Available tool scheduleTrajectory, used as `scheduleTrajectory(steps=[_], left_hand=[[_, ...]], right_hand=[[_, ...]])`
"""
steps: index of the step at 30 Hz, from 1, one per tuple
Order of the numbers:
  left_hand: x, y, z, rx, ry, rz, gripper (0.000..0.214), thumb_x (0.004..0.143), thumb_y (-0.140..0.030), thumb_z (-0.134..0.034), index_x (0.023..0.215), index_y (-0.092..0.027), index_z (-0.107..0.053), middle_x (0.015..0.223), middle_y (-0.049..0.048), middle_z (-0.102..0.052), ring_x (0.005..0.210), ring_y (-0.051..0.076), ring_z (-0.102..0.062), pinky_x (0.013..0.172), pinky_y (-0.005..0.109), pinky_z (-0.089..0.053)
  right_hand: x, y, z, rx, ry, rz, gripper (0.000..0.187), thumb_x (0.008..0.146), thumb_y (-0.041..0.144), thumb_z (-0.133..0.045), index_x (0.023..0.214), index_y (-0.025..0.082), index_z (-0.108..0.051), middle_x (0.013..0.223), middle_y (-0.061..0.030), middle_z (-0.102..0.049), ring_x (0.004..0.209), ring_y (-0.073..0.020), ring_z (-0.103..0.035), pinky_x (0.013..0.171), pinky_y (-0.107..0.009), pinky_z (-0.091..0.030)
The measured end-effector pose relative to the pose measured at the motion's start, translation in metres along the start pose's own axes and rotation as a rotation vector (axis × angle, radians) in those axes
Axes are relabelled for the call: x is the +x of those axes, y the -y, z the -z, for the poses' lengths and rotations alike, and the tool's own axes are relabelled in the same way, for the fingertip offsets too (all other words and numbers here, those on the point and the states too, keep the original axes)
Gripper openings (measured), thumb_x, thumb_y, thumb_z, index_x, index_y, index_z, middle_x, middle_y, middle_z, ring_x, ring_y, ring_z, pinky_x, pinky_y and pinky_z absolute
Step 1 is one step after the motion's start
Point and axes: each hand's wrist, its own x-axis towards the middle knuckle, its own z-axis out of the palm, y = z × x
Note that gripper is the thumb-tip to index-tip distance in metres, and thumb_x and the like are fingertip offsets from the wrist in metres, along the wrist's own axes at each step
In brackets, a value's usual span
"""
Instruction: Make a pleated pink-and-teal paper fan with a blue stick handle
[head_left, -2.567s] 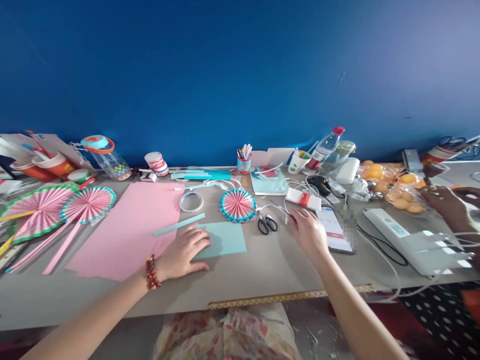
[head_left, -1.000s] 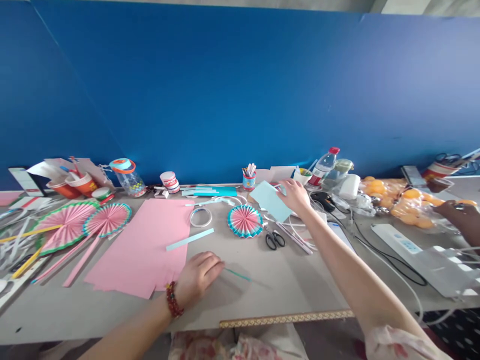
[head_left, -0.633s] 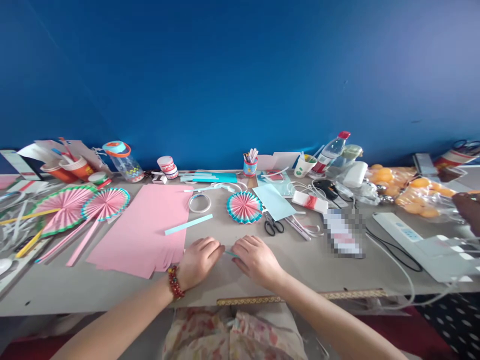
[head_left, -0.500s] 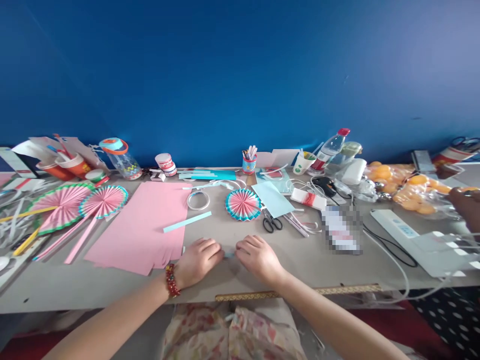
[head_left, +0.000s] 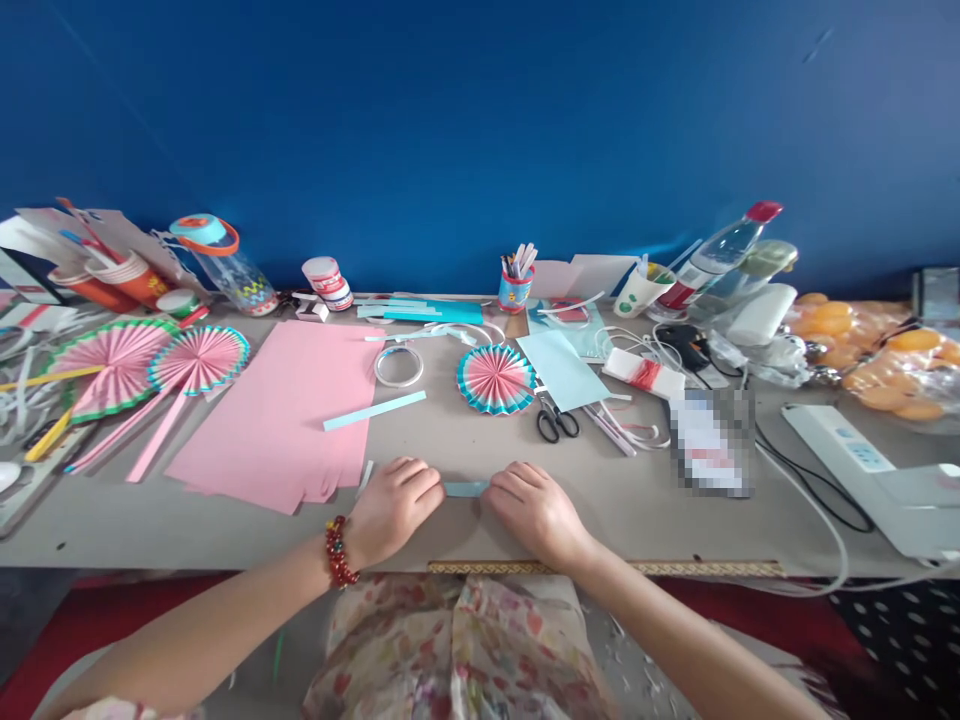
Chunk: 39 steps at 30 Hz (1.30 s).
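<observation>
Between my two hands stretches a light blue paper strip [head_left: 464,489], low over the table's front part. My left hand [head_left: 397,508], with a red bead bracelet at the wrist, is closed on the strip's left end. Closed on its right end is my right hand [head_left: 538,512]; both sets of fingertips curl under and are partly hidden. Just beyond them sits a round pleated pink paper fan [head_left: 496,380] with a blue-white rim. A second pale blue strip [head_left: 374,411] lies partly across pink paper sheets [head_left: 281,420]. Black-handled scissors [head_left: 558,424] rest beyond my right hand.
A tape roll [head_left: 398,367] and a light blue sheet [head_left: 564,370] lie mid-table. Finished pleated fans [head_left: 199,358] are at left. Along the blue wall stand a pen cup [head_left: 517,288] and a bottle [head_left: 712,262]. A power strip [head_left: 847,450] with cables lies right.
The view has shifted, so the table sits higher in the picture. My hands stay on the strip, and more of it shows between them. The other person's hand at right has left view.
</observation>
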Motion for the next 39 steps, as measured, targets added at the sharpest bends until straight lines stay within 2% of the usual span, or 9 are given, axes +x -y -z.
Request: scheduleTrajectory(steps=[5, 12, 17, 22, 39], left_hand=[[0.002, 0.0, -0.001, -0.04, -0.005, 0.028, 0.025, 0.099, -0.014, -0.042, 0.088, -0.018, -0.063, 0.088, 0.0055, -0.063, 0.083, 0.02, -0.055, 0.078, 0.035, -0.046], [0.001, 0.0, -0.004, -0.135, -0.017, 0.127, 0.024, 0.099, -0.013, -0.041, 0.087, -0.018, -0.062, 0.091, 0.0058, -0.062, 0.085, 0.019, -0.056, 0.076, 0.034, -0.045], [0.002, 0.0, -0.004, -0.153, -0.016, 0.16, 0.02, 0.099, -0.015, -0.044, 0.087, -0.018, -0.059, 0.09, 0.0057, -0.061, 0.086, 0.02, -0.055, 0.077, 0.035, -0.044], [0.003, -0.004, -0.003, -0.151, -0.016, 0.193, 0.017, 0.097, -0.013, -0.045, 0.087, -0.018, -0.059, 0.092, 0.0062, -0.061, 0.086, 0.02, -0.056, 0.076, 0.036, -0.045], [0.002, -0.01, -0.002, -0.194, -0.046, 0.335, 0.012, 0.095, -0.012, -0.048, 0.087, -0.019, -0.056, 0.095, 0.0058, -0.06, 0.087, 0.021, -0.057, 0.075, 0.036, -0.045]], right_hand=[[0.006, 0.004, 0.001, 0.053, 0.025, -0.043, 0.016, 0.1, 0.03, -0.053, 0.092, 0.021, -0.064, 0.091, -0.005, -0.065, 0.085, -0.0191, -0.054, 0.075, -0.032, -0.041], [0.011, 0.002, -0.007, 0.007, 0.054, -0.06, 0.018, 0.1, 0.022, -0.05, 0.087, 0.02, -0.063, 0.087, -0.0035, -0.063, 0.081, -0.0183, -0.052, 0.072, -0.032, -0.038], [0.011, 0.001, -0.005, 0.08, 0.052, -0.09, 0.018, 0.1, 0.03, -0.052, 0.091, 0.019, -0.063, 0.091, -0.0049, -0.065, 0.084, -0.0189, -0.052, 0.074, -0.031, -0.039], [0.013, 0.002, -0.004, 0.091, 0.048, -0.122, 0.019, 0.101, 0.025, -0.049, 0.089, 0.02, -0.063, 0.09, -0.0053, -0.065, 0.083, -0.0188, -0.053, 0.074, -0.031, -0.039], [0.012, 0.004, 0.001, 0.19, 0.055, -0.242, 0.023, 0.102, 0.028, -0.045, 0.087, 0.019, -0.06, 0.094, -0.0064, -0.062, 0.087, -0.0205, -0.052, 0.08, -0.034, -0.04]])
